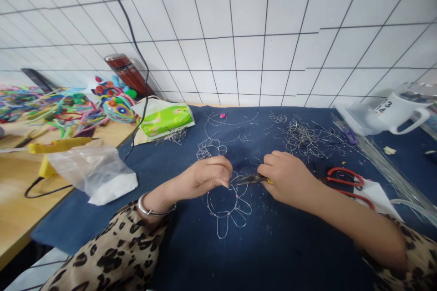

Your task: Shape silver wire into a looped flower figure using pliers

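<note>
My left hand (212,175) pinches the upper left rim of a wire flower frame (223,223), a ring with several looped petals and small pink marks along it. My right hand (285,181) is wrapped round a pair of pliers (251,179) with a bit of yellow handle showing. The jaws point left and meet the wire at the ring's upper right, close to my left fingertips. Whether they clamp the wire is too fine to tell. Just behind my left hand lies another looped wire piece (206,149) on the dark blue cloth (273,241).
Right of my hands lie a wire tangle (300,138), red-handled scissors (348,177), long straight wires (385,168) and a white mug (403,111). Leftward are a green tissue pack (165,120), a plastic bag (99,173), a yellow glue gun (51,150) and a hanging black cable (131,32).
</note>
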Tool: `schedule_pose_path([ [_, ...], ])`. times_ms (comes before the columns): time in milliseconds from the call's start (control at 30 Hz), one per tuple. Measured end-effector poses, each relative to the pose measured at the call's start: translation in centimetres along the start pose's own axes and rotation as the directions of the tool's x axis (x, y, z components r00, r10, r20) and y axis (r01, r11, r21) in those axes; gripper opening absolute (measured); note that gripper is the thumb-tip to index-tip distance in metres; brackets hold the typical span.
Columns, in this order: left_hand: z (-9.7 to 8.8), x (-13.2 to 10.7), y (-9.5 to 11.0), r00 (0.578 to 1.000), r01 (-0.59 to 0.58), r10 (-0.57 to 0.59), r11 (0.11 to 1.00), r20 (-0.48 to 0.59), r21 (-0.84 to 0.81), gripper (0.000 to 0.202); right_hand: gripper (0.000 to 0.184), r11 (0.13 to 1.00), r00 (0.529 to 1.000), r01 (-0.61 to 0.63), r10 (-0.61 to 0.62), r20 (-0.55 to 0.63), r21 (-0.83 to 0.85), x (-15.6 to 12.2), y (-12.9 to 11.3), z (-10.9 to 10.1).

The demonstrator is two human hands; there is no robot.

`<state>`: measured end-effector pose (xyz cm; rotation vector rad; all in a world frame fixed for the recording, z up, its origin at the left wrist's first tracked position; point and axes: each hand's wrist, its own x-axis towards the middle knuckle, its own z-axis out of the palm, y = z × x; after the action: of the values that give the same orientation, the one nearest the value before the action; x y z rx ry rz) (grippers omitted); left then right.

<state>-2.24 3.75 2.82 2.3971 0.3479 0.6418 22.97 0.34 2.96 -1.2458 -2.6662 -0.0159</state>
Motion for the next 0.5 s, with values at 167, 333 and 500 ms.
schedule_pose_path([
  [167, 0.1, 0.1, 0.3, 1.000, -0.002, 0.003, 0.999, -0.014, 0.054, 0.020, 0.013, 0.981, 0.991, -0.092, 0.074, 0.110, 0.171, 0.1, -0.4, -0.1],
  [333, 0.3, 0.2, 0.4, 1.000, -0.014, 0.016, 0.997, -0.025, 0.076, 0.019, 0.015, 0.973, 0.982, -0.149, 0.123, 0.146, 0.179, 0.0, -1.0, -0.1],
  [500, 0.4, 0.3, 0.6, 0.997, -0.031, 0.039, 0.991, -0.064, 0.128, 0.017, 0.017, 0.969, 0.977, -0.166, 0.136, 0.165, 0.181, 0.0, -1.1, -0.1],
])
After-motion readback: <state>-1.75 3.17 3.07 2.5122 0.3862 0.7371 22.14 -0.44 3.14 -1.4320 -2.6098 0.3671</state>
